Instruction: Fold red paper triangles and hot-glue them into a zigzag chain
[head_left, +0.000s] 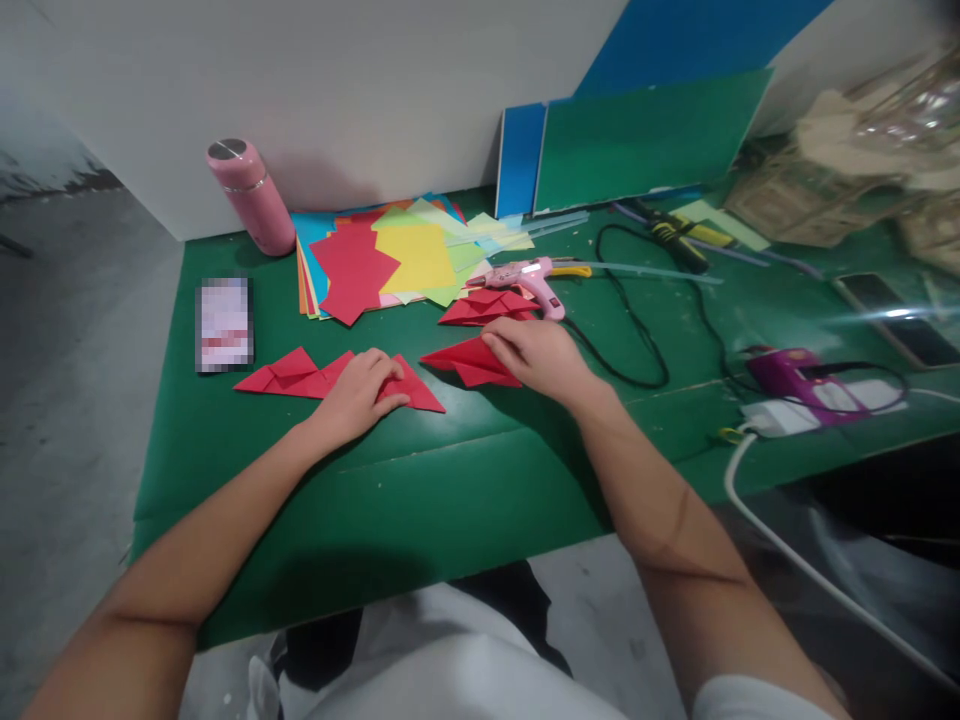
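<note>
Both forearms reach forward over the green worktop (pixel 420 500), palms down. The left hand (pixel 360 395) lies flat with its fingers loosely together, pressing on a folded red paper piece (pixel 405 385) that sits at the right end of a short row of similar red folded pieces (pixel 289 373). The right hand (pixel 540 357) is bent at the wrist, fingers curled down onto a second red folded piece (pixel 469 360) whose pointed end faces left; it seems to be holding it against the worktop, though whether the fingertips pinch the paper's edge is hard to tell. The two hands are near each other but apart.

Just behind the right hand lies another red folded shape (pixel 487 305), touching a pink glue gun (pixel 532 280). A stack of coloured paper sheets (pixel 382 255) is spread behind that, with a pink bottle (pixel 251 195) standing at the back left. A phone (pixel 223 323) lies at the left edge. A purple glue gun (pixel 795 372) rests on the right.
</note>
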